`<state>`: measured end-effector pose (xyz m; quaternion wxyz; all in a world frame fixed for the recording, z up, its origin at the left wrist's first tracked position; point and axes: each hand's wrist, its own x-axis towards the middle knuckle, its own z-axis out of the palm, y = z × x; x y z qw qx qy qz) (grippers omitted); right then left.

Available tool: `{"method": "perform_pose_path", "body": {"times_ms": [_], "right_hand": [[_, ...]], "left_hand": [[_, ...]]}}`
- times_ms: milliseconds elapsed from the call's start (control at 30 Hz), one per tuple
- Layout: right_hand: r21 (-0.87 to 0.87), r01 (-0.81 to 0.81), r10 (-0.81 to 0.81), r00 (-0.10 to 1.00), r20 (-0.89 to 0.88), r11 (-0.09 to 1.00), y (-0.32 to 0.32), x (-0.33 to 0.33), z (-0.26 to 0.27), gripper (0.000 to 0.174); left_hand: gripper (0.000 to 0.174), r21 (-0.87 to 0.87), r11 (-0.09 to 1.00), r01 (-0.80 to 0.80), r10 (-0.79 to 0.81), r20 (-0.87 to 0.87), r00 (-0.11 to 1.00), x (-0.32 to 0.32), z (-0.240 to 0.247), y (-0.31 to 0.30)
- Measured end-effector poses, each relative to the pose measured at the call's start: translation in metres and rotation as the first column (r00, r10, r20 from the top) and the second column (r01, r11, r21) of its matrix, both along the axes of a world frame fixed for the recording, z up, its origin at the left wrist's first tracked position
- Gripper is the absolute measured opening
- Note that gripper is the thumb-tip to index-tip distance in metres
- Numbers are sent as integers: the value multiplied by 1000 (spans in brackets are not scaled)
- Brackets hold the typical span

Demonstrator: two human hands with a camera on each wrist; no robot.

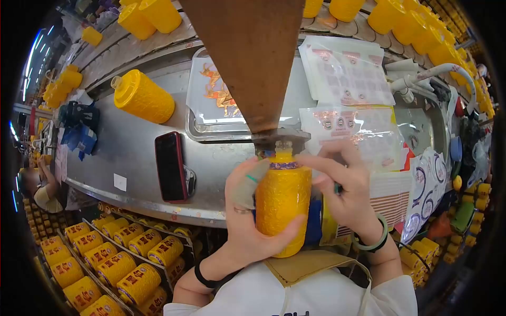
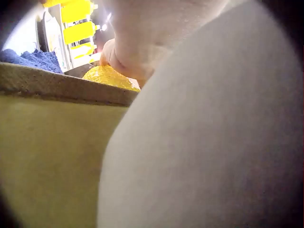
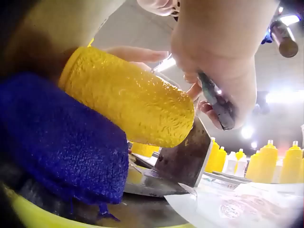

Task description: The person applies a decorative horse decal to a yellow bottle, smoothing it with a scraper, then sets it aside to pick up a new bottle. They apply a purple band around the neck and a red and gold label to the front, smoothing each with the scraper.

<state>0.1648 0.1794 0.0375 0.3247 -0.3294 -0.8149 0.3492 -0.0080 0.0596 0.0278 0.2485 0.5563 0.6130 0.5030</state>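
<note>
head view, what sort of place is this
Probably a factory or workshop that finishes or decorates bottles: rows of matching yellow containers sit beside the metal bench, printed sheets lie on it, and the left hand holds a yellow bottle.

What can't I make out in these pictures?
Head: tray, middle behind brown beam.
Head: shirt lettering, cut off by lower edge.
Head: dark object, mostly covered by right hand.
Left wrist: yellow bottle, mostly behind left hand and cloth.
Right wrist: sheet print, blurred.
</note>
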Motion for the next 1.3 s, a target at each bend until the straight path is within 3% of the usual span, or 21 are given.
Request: {"method": "perform_pose_path", "body": {"times_ms": [33, 100, 333, 367, 400, 500, 533, 567, 633, 767, 900, 967, 1000, 1033, 1067, 1100, 1167, 1300], "right_hand": [[-3, -19, 19, 999, -47, 1000, -1, -3, -2, 23], [20, -52, 53, 998, -46, 998, -1, -4, -5, 24], [2, 23, -23, 1000, -19, 1000, -4, 6, -8, 19], [11, 42, -43, 999, 26, 999, -3, 11, -9, 18], [10, 44, -44, 999, 25, 999, 0, 15, -9, 18], [46, 65, -66, 997, 34, 997, 6, 17, -6, 19], [47, 59, -60, 998, 23, 997, 5, 13, 1, 19], [48, 52, -52, 999, 11, 998, 4, 8, 5, 20], [27, 14, -14, 1000, -17, 1000, 1, -3, 6, 20], [84, -36, 40, 998, -43, 996, 0, -12, -2, 20], [57, -7, 11, 998, -66, 998, -3, -6, -4, 20], [54, 33, -33, 999, 6, 998, -1, 3, -3, 19], [54, 33, -34, 999, 6, 998, 0, 7, -3, 19], [56, 57, -58, 998, 10, 997, 1, 11, -3, 19], [55, 81, -82, 997, 14, 995, 1, 13, -2, 20], [54, 81, -82, 997, 14, 995, 0, 14, 0, 20], [4, 67, -67, 998, 13, 998, -5, 13, 3, 24], [-28, 42, -43, 999, -27, 999, -15, 7, 1, 28]], "left_hand": [[85, 1, 1000, -1, 1, -3, 1000, 5, 3, 2], [83, 4, 1000, -19, 20, -220, 975, 10, 6, 5], [85, 11, 1000, 25, -22, -249, 968, 0, -3, 3], [84, -13, 999, 47, -47, 60, 997, -4, -18, -1], [82, -30, 997, 76, -60, 364, 929, -7, -27, -3], [86, -9, 993, 119, -99, 493, 864, -16, -32, -2], [87, -45, 993, 114, -96, 289, 952, -18, -25, -2], [87, -45, 993, 113, -95, 289, 953, -14, -17, -2], [90, -9, 1000, 16, -16, 50, 999, -3, -2, 1], [89, -54, 998, -19, 9, -179, 984, 8, 1, 4], [80, -35, 999, -35, 30, -152, 988, 6, -1, 2], [82, -54, 998, 9, -6, 50, 999, 1, -12, 0], [82, -54, 999, 9, -6, 50, 999, -3, -21, 1], [82, -13, 998, 54, -47, 325, 945, -7, -31, 2], [83, 36, 996, 86, -91, 573, 814, -10, -36, 2], [83, 35, 996, 86, -91, 573, 814, -13, -35, 1], [85, 13, 994, 112, -108, 387, 915, -16, -32, 0], [75, 68, 998, 19, -29, 158, 987, -13, -23, -1]]}}
